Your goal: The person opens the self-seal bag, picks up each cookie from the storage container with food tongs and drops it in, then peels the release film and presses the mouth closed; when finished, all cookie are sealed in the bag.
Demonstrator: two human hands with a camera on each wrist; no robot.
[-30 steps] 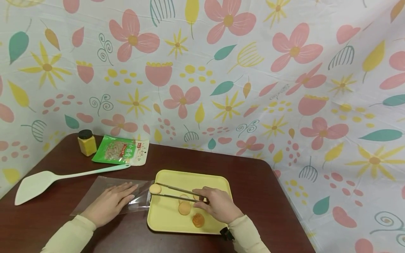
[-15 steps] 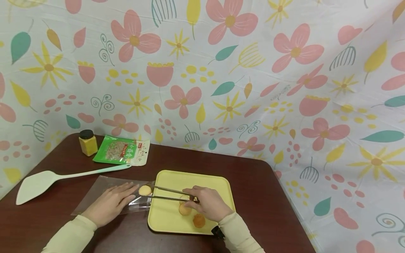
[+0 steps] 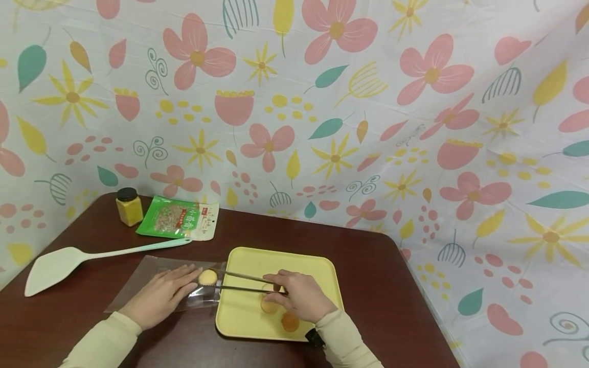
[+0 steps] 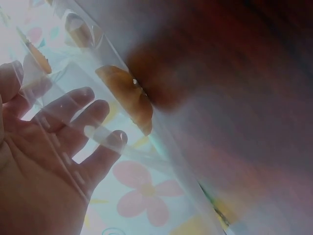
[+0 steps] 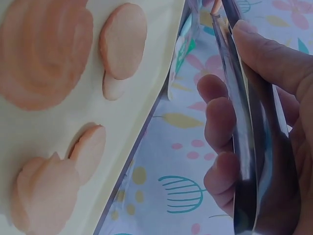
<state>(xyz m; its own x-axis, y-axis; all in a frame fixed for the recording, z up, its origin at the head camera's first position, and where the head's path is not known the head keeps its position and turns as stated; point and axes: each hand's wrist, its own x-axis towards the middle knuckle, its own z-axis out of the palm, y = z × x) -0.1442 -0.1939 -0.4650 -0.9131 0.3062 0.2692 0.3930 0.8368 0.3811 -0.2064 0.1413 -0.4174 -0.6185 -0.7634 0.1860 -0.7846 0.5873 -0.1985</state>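
Observation:
My left hand (image 3: 161, 294) lies with straight fingers on a clear plastic bag (image 3: 133, 283), whose right end reaches the yellow tray (image 3: 317, 268). In the left wrist view, transparent film (image 4: 161, 156) crosses the view by the extended fingers. My right hand (image 3: 299, 294) holds metal tongs (image 3: 244, 290) above the tray, thumb on one arm and fingers curled round the other. A round pale biscuit (image 3: 208, 277) sits between the tong tips, overlapping the bag close to the left fingertips. More biscuits (image 5: 123, 41) and a darker swirled pastry (image 5: 46, 54) lie on the tray, partly hidden in the head view.
A pale green spatula (image 3: 60, 268) lies at the left, behind the bag. Farther back are a black-lidded yellow jar (image 3: 130, 207) and a green packet (image 3: 172, 217). The brown table (image 3: 372, 276) meets a flower-printed cloth (image 3: 294, 112) at the back.
The tongs and biscuit have moved left from the tray's left edge to over the bag, beside the left fingertips. My right hand has shifted left with them; my left hand has stayed in place.

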